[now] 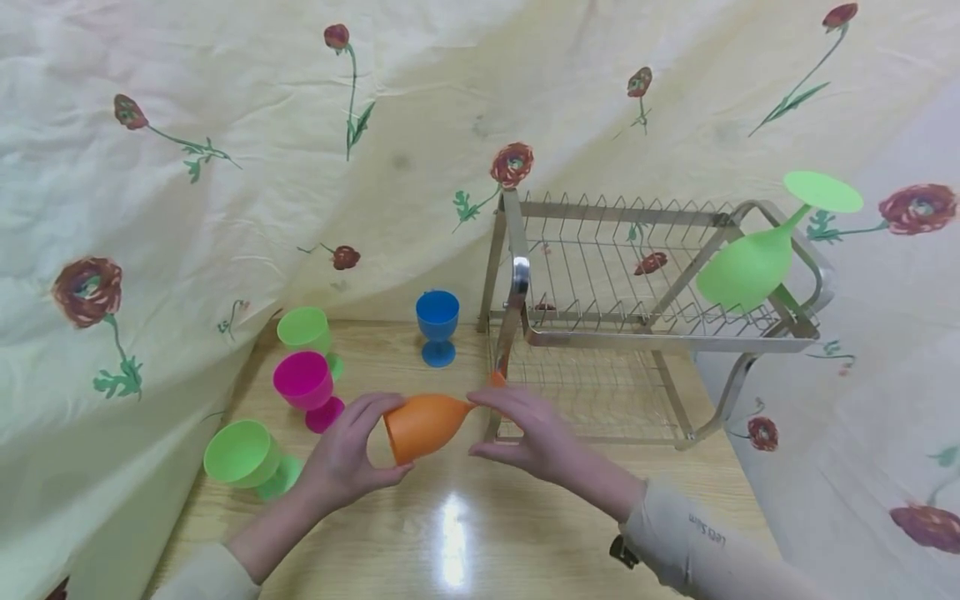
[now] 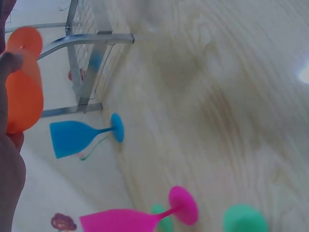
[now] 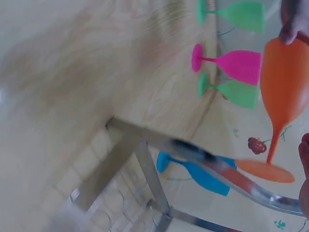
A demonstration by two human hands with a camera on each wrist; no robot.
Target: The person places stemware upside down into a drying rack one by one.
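Orange goblet (image 1: 426, 425) is gripped over table (image 1: 390, 542) by left hand (image 1: 341, 454), right hand (image 1: 540, 437) spread near its stem (image 3: 273, 145); green goblet (image 1: 746, 268) is racked at two o'clock, four goblets (image 1: 302, 380) unracked, nine to twelve.

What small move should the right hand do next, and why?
Probably close the right hand around the stem of the orange goblet: this hand looks open near it, while the left hand grips the bowl. A green goblet leans foot-up in the rack, so a second grip would likely help turn this one likewise.
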